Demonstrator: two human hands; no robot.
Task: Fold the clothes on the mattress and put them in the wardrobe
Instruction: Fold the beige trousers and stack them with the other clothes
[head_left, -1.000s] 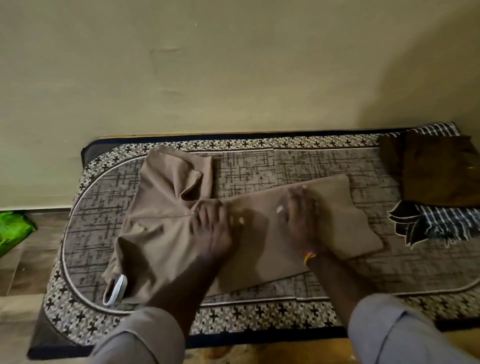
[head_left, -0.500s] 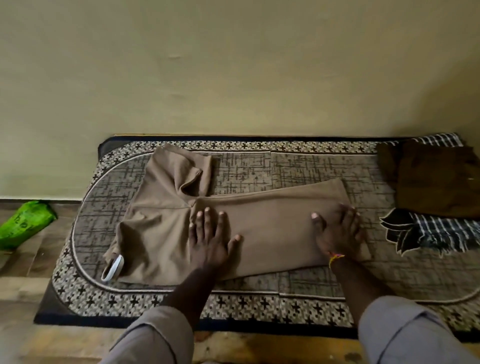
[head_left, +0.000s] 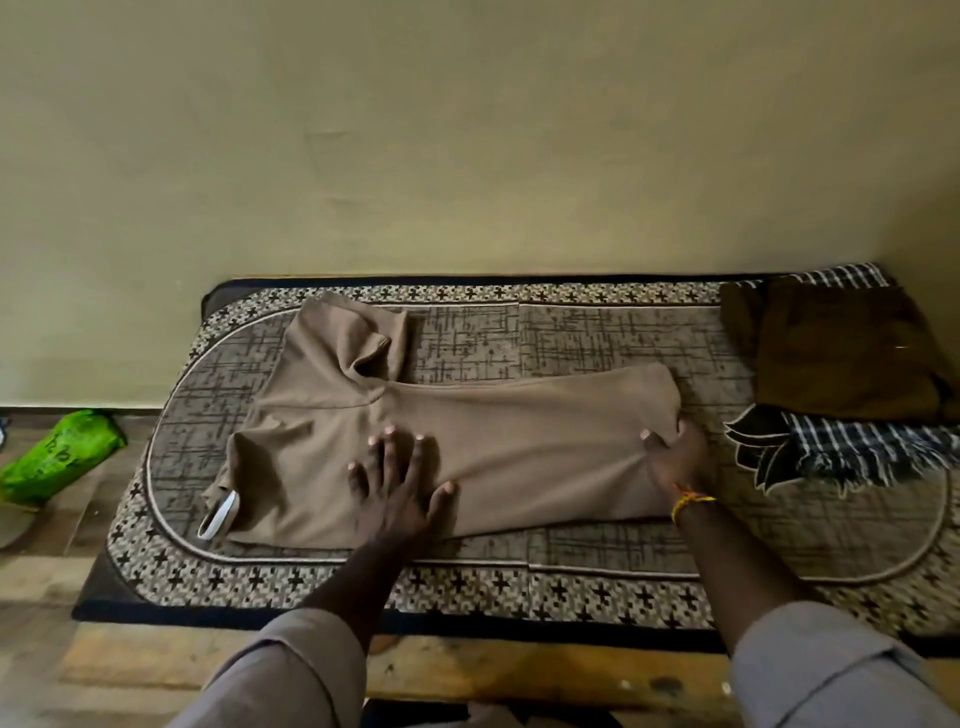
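A light brown garment (head_left: 530, 431) lies spread lengthwise on the patterned mattress (head_left: 597, 577), its collar end at the left with a white tag. My left hand (head_left: 397, 488) rests flat on its middle, fingers spread, holding nothing. My right hand (head_left: 675, 457) pinches the garment's right end, and the cloth bunches under the thumb. A dark brown folded garment (head_left: 836, 348) lies at the mattress's far right on a blue checked cloth (head_left: 862, 447). No wardrobe is in view.
A plain yellowish wall (head_left: 467, 156) rises right behind the mattress. A green plastic bag (head_left: 57, 452) lies on the floor to the left. A wooden bed edge (head_left: 493, 670) runs along the front, by my grey sleeves.
My right hand slid right along the brown garment to its end and closed on the cloth. My left hand stayed pressed on the middle. The camera view pulled back slightly.
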